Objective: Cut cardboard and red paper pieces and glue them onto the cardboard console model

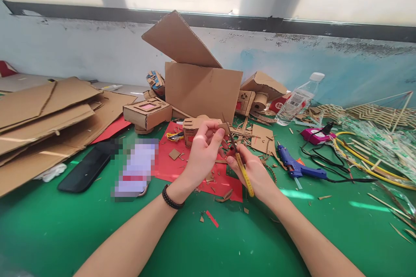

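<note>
My left hand (206,149) is closed, pinching a small piece of cardboard (223,127) between thumb and fingers. In my right hand (255,169) is a yellow-handled tool (244,174) with a narrow dark blade that points up and away; its exact kind is unclear. The blade lies against or just beside the right edge of the cardboard piece. Behind my left hand stands a small cardboard box model (191,130), partly hidden. Red paper (169,169) strewn with cardboard scraps lies under both hands, and a small cardboard square (174,154) rests on it.
Cardboard sheets (42,112) are stacked at left, near a black phone (86,169) and a blurred-screen phone (136,169). A large cardboard panel (203,88) stands behind. At right are a blue glue gun (297,164), a water bottle (299,99), a purple power strip (315,135) and thin sticks.
</note>
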The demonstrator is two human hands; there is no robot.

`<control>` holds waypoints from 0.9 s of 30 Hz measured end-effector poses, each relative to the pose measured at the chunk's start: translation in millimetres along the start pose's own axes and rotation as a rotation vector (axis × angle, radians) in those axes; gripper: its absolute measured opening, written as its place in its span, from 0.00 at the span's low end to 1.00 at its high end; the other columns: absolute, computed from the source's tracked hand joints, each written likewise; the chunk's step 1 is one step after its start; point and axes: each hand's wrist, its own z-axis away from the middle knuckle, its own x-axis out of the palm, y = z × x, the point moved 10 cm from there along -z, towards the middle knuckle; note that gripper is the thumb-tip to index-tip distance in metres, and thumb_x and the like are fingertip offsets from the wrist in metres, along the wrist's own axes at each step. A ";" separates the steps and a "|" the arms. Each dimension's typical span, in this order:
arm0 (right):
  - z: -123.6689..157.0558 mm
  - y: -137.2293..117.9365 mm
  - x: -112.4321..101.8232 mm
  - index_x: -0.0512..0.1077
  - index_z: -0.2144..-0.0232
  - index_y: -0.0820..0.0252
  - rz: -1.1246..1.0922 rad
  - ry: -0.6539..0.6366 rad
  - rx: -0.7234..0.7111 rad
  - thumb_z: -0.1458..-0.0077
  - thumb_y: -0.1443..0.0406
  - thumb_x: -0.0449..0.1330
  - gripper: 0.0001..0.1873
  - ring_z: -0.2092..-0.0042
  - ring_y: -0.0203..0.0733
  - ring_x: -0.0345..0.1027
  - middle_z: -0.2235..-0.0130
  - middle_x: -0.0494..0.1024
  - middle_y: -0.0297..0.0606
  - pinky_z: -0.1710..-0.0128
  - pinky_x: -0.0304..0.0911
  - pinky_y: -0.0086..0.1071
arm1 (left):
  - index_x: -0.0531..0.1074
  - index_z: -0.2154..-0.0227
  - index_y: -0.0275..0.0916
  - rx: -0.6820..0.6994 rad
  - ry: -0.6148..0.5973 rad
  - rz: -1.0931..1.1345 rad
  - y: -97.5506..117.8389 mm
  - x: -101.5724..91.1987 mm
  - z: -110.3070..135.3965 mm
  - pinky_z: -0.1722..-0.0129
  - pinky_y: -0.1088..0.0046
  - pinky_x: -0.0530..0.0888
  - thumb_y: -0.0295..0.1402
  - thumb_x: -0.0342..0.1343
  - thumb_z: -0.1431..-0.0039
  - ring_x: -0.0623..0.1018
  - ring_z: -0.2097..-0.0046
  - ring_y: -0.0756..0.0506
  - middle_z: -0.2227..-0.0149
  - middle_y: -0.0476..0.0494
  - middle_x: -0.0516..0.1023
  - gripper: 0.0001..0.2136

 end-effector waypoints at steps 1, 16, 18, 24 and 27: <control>-0.1 0.3 -0.6 0.63 0.65 0.53 0.003 0.005 0.003 0.37 0.45 0.59 0.20 0.70 0.39 0.54 0.71 0.67 0.28 0.68 0.53 0.32 | 0.68 0.58 0.40 -0.008 -0.008 0.005 -0.3 1.1 0.1 0.73 0.76 0.74 0.46 0.61 0.35 0.76 0.67 0.49 0.64 0.47 0.74 0.15; 0.8 -2.1 -7.4 0.61 0.70 0.52 0.112 0.073 0.000 0.38 0.45 0.58 0.21 0.73 0.37 0.53 0.76 0.65 0.26 0.72 0.49 0.31 | 0.70 0.60 0.39 -0.047 -0.028 0.025 2.4 4.3 1.1 0.74 0.76 0.76 0.41 0.62 0.35 0.76 0.70 0.50 0.66 0.47 0.76 0.12; 0.8 -2.1 -8.4 0.62 0.70 0.52 0.134 0.081 0.008 0.38 0.44 0.57 0.21 0.73 0.38 0.53 0.76 0.66 0.27 0.71 0.51 0.31 | 0.70 0.60 0.39 -0.040 -0.031 0.016 2.6 4.0 1.0 0.73 0.76 0.76 0.41 0.62 0.35 0.76 0.70 0.50 0.66 0.46 0.76 0.11; 2.0 -2.9 -5.6 0.65 0.64 0.53 0.083 0.023 -0.010 0.36 0.47 0.57 0.17 0.71 0.39 0.57 0.72 0.70 0.29 0.69 0.55 0.32 | 0.72 0.59 0.39 -0.006 -0.006 -0.021 5.4 -1.9 -1.0 0.69 0.74 0.77 0.43 0.62 0.35 0.77 0.69 0.49 0.65 0.45 0.77 0.13; 2.4 -3.4 -4.7 0.66 0.59 0.54 0.052 -0.002 -0.027 0.34 0.48 0.55 0.17 0.68 0.40 0.62 0.67 0.74 0.33 0.66 0.59 0.33 | 0.73 0.58 0.39 0.006 0.014 -0.029 8.6 -4.3 -1.2 0.69 0.74 0.77 0.44 0.63 0.36 0.76 0.68 0.49 0.64 0.45 0.78 0.14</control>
